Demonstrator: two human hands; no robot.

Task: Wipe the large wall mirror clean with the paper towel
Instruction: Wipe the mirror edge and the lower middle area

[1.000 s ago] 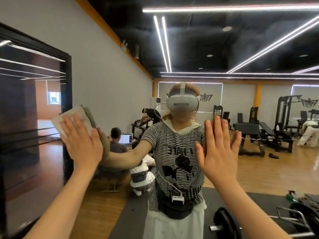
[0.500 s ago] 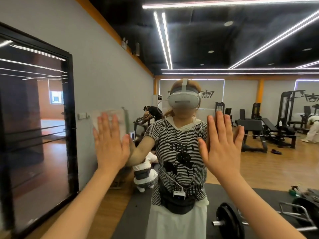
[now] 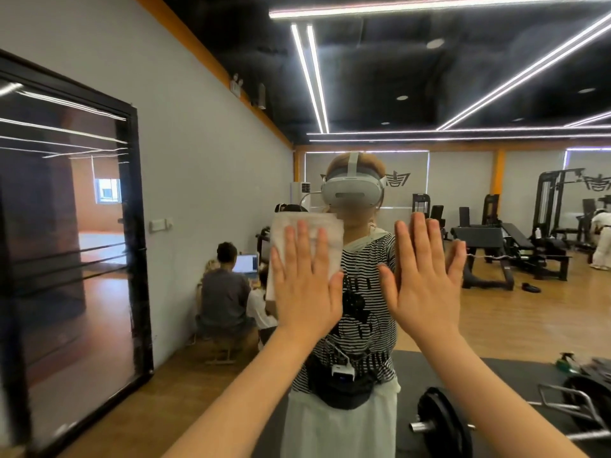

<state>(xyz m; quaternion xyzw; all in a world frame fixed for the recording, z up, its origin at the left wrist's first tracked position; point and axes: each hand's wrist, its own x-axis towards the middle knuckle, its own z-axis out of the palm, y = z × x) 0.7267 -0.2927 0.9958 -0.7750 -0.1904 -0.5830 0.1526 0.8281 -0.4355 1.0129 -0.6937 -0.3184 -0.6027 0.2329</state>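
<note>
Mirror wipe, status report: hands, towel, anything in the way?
Left hand flat, fingers straight, pressing paper towel to mirror. Right hand open, flat on the glass beside it, holding nothing. Nothing between towel and glass.

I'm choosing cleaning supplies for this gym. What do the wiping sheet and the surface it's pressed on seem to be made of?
The paper towel looks like soft white paper, matte and faintly textured, folded square under the left hand. The mirror seems to be smooth glossy glass: it reflects the room and the ceiling lights sharply.

Your single head camera is facing the wall mirror (image 3: 496, 259) straight on, close up, at arm's reach, catching your own reflection centred.
</note>
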